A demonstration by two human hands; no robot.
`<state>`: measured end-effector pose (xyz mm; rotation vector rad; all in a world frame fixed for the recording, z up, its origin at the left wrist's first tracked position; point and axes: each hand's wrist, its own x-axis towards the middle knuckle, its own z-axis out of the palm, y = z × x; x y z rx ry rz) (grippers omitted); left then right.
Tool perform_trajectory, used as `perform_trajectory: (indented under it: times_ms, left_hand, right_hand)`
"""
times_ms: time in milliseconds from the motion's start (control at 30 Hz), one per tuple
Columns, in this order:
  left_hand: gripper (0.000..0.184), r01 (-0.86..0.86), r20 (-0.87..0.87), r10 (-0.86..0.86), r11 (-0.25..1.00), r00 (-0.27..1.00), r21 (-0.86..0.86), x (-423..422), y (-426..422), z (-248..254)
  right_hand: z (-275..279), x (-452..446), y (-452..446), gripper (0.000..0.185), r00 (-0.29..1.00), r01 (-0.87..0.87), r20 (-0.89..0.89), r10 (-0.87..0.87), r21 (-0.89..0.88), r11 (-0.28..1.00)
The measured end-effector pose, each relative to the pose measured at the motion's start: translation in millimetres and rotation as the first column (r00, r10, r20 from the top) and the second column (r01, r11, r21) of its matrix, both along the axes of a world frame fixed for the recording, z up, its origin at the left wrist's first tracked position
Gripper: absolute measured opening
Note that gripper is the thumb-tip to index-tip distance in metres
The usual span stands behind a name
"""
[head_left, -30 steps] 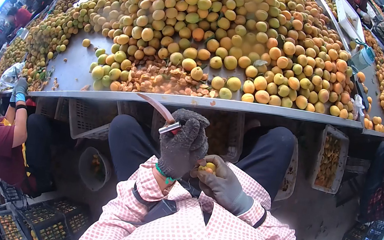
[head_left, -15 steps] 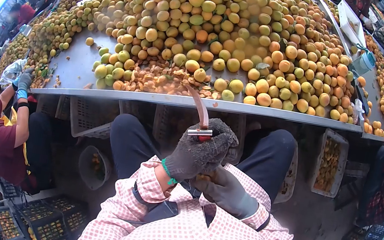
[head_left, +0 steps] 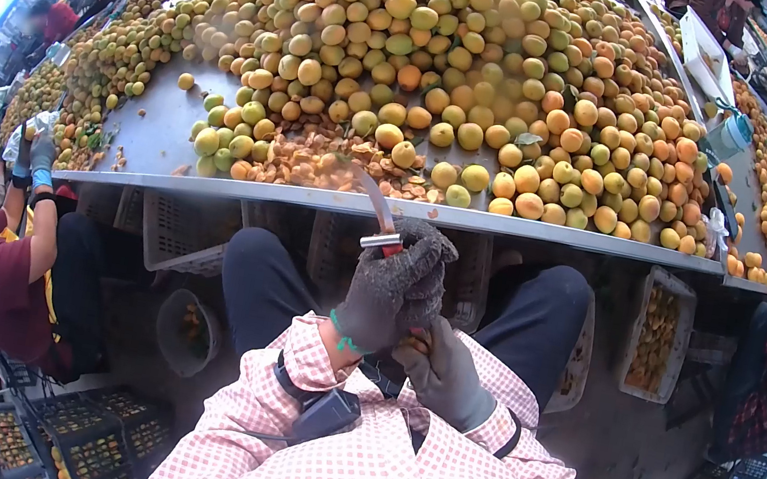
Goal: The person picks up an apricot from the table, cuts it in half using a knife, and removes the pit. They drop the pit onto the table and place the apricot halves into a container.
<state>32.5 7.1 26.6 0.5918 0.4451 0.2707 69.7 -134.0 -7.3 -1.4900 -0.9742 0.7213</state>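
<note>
My left hand [head_left: 391, 286], in a dark grey knit glove, is closed round the red handle of a curved knife [head_left: 377, 208]. The knife's blade points up and left, towards the table edge. Just below and to the right, my right hand [head_left: 454, 378], in a smoother grey glove, is closed on an apricot [head_left: 419, 341] that shows only in part. Both hands are close together above my lap. Beyond them, a heap of apricots [head_left: 369, 24] covers much of the metal table [head_left: 152, 135], with a pile of cut orange pieces [head_left: 316, 159] near its front edge.
Under the table stand a white crate [head_left: 171, 234] and a crate of cut fruit [head_left: 657, 331]. A white bucket [head_left: 187, 334] is on the floor at left. Co-workers sit on both sides. Black crates [head_left: 104, 426] hold fruit at lower left.
My left hand and the knife have shifted slightly left, and the hand has turned. My right hand has rotated more upright, showing more of the apricot. The left co-worker's hands have moved slightly.
</note>
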Motion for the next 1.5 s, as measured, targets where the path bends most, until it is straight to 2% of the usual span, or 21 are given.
perform_trajectory:
  times_ms: [67, 200, 267, 300, 367, 400, 500, 567, 600, 667, 800, 900, 967, 1100, 1200, 1233, 1300, 1333, 1367, 1433, 1500]
  left_hand:
    - [0.019, 0.055, -0.017, -0.057, 0.995, 0.998, -0.082, 1, 4, -2]
    - [0.019, 0.154, 0.017, -0.153, 0.984, 0.988, -0.091, 3, 9, -4]
    - [0.018, 0.083, 0.091, -0.085, 0.996, 0.992, 0.017, 7, 5, 10]
    - [0.018, 0.085, 0.094, -0.086, 0.996, 0.992, 0.015, 10, 5, 6]
    - [0.018, -0.026, 0.124, 0.052, 0.979, 0.991, -0.202, 17, 6, -5]
    - [0.019, -0.11, 0.055, 0.119, 0.984, 0.991, -0.141, 18, 6, -3]
    - [0.02, -0.186, 0.044, 0.197, 0.967, 0.98, -0.171, 21, 11, -15]
    - [0.018, -0.193, 0.041, 0.204, 0.964, 0.978, -0.181, 22, 14, -21]
    - [0.016, -0.236, 0.004, 0.241, 0.954, 0.971, -0.186, 23, 19, -22]
    - [0.012, -0.28, -0.029, 0.279, 0.94, 0.96, -0.194, 22, 27, -19]
    - [0.013, -0.329, -0.037, 0.328, 0.922, 0.944, -0.205, 23, 34, -23]
    - [0.014, -0.318, -0.003, 0.32, 0.941, 0.947, -0.111, 22, 32, -23]
    - [0.015, -0.334, -0.021, 0.334, 0.939, 0.942, -0.078, 22, 32, -24]
    - [0.015, -0.399, -0.021, 0.399, 0.915, 0.917, -0.049, 30, 51, -17]
    - [0.021, -0.517, 0.07, 0.514, 0.855, 0.855, 0.043, 45, 89, -8]
    - [0.023, -0.473, 0.158, 0.463, 0.881, 0.872, 0.028, 45, 110, -1]
    - [0.022, -0.582, 0.244, 0.546, 0.806, 0.801, 0.108, 46, 126, 40]
    - [0.021, -0.608, 0.299, 0.553, 0.783, 0.777, 0.13, 44, 131, 49]
    - [0.02, -0.632, 0.352, 0.557, 0.76, 0.753, 0.149, 42, 138, 54]
    - [0.02, -0.611, 0.379, 0.529, 0.78, 0.759, 0.134, 29, 142, 55]
    - [0.021, -0.598, 0.346, 0.527, 0.789, 0.776, 0.139, 12, 147, 31]
  right_hand:
    - [-6, 4, -3, 0.035, 0.935, -0.156, -0.343, 0.093, -0.158, 0.975]
    - [3, 3, 3, 0.035, 0.903, -0.168, -0.407, 0.135, -0.047, 0.985]
    - [-5, 0, 4, 0.036, 0.979, 0.001, -0.204, -0.01, -0.039, 0.999]
    - [-10, 1, 5, 0.036, 0.979, 0.003, -0.202, -0.012, -0.041, 0.999]
    - [-16, 4, 10, 0.036, 0.939, 0.187, 0.292, -0.182, 0.011, 0.982]
    - [-15, 6, 13, 0.036, 0.938, 0.188, 0.295, -0.184, 0.015, 0.982]
    - [-21, 7, 15, 0.031, 0.963, 0.232, 0.151, -0.224, -0.036, 0.972]
    - [-38, 7, 14, 0.035, 0.928, 0.118, -0.351, -0.124, -0.038, 0.992]
    - [-29, 9, 15, 0.035, 0.928, 0.119, -0.351, -0.125, -0.039, 0.992]
    - [3, 16, 19, 0.032, 0.695, -0.05, -0.713, -0.094, -0.178, 0.983]
    - [14, 19, 30, 0.031, 0.674, -0.089, -0.723, -0.151, -0.283, 0.955]
    - [15, 17, 36, 0.026, 0.569, -0.05, -0.798, -0.197, -0.272, 0.961]
    - [10, 17, 39, 0.031, 0.402, -0.04, -0.892, -0.207, -0.243, 0.969]
    - [4, 24, 57, 0.021, 0.364, -0.097, -0.922, -0.135, -0.181, 0.979]
    - [23, 29, 86, 0.019, 0.421, -0.048, -0.901, -0.106, -0.138, 0.989]
    - [22, 34, 96, 0.019, 0.429, -0.041, -0.898, -0.103, -0.133, 0.99]
    - [10, 47, 122, 0.02, 0.863, 0.036, -0.506, -0.019, 0.023, 0.999]
    - [9, 51, 146, 0.02, 0.651, 0.168, -0.74, -0.169, -0.076, 0.983]
    - [0, 57, 160, 0.02, 0.653, 0.177, -0.738, -0.173, -0.073, 0.982]
    - [-7, 67, 182, 0.021, 0.39, 0.102, -0.895, -0.216, -0.192, 0.976]
    - [-8, 58, 174, 0.018, 0.481, 0.089, -0.862, -0.16, -0.134, 0.987]
